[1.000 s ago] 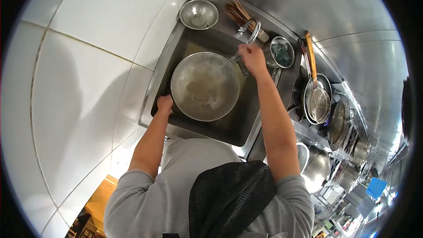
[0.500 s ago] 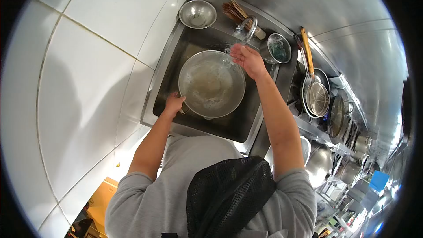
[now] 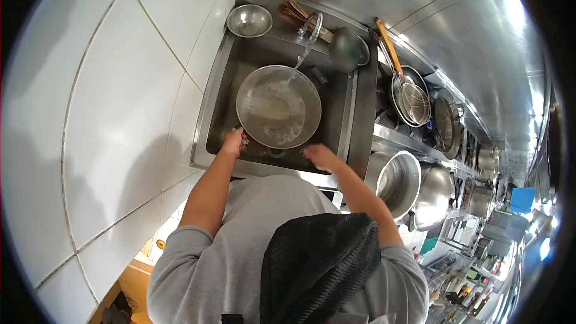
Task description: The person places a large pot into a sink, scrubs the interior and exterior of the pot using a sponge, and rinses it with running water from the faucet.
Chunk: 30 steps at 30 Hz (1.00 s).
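A large round metal wok (image 3: 300, 93) with cloudy water in it sits in the sink (image 3: 219, 114). My left hand (image 3: 235, 142) is closed around its handle at the lower left rim; the fingers hide most of the handle. Near the lower right rim, my right hand (image 3: 320, 157) is apart from the wok and smeared by motion, so its fingers are unclear. Water runs from the curved faucet (image 3: 316, 24) to the wok's far rim.
A metal bowl (image 3: 249, 21) stands at the sink's back left corner. Behind the faucet lies a bamboo brush (image 3: 295, 13). A blurred dark rounded shape (image 3: 345, 50) covers part of a metal container (image 3: 363, 51). Rightward are a strainer (image 3: 414, 104) and a large pot (image 3: 399, 183).
My right hand has moved from under the faucet toward me, to the wok's near right side. The water stream now shows unbroken. A blurred dark shape has appeared by the metal container.
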Each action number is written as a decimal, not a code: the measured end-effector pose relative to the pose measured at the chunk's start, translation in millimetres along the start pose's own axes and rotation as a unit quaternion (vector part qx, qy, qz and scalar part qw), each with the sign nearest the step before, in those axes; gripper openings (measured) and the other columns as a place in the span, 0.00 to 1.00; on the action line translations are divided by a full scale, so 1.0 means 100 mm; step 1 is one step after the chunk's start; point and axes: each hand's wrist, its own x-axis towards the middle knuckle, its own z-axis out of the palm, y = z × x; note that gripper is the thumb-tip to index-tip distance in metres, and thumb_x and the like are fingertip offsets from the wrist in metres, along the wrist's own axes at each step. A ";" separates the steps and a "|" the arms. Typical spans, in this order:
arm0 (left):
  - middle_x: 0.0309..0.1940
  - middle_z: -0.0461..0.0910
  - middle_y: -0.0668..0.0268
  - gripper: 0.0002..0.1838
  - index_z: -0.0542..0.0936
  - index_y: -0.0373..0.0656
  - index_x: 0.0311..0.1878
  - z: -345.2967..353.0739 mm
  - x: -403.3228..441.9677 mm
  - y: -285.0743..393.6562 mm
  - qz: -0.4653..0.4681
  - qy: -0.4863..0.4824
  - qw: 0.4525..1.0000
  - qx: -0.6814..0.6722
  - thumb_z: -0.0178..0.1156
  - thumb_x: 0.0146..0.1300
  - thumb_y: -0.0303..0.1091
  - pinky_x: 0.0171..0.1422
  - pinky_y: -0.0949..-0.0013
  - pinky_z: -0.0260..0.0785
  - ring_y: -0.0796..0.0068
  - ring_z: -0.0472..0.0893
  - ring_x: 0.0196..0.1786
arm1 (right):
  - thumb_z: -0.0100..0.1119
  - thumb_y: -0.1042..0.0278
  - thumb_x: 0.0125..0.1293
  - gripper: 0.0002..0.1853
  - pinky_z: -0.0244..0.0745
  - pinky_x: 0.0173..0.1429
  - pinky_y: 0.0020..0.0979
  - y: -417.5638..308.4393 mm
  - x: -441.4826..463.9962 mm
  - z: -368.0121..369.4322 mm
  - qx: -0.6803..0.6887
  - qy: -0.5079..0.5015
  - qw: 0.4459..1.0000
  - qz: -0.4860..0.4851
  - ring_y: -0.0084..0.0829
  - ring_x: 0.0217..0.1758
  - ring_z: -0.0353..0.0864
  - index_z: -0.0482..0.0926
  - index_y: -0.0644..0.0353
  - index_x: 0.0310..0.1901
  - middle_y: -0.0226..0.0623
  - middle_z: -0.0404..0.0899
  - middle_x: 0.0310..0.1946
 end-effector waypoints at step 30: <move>0.59 0.79 0.33 0.24 0.71 0.30 0.68 0.45 -1.12 -0.17 0.281 0.240 0.917 0.147 0.54 0.82 0.42 0.69 0.40 0.71 0.32 0.79 0.64 | 0.58 0.61 0.83 0.11 0.86 0.50 0.36 -0.15 3.11 -1.51 0.560 0.001 0.826 0.065 0.32 0.50 0.87 0.85 0.58 0.52 0.36 0.87 0.48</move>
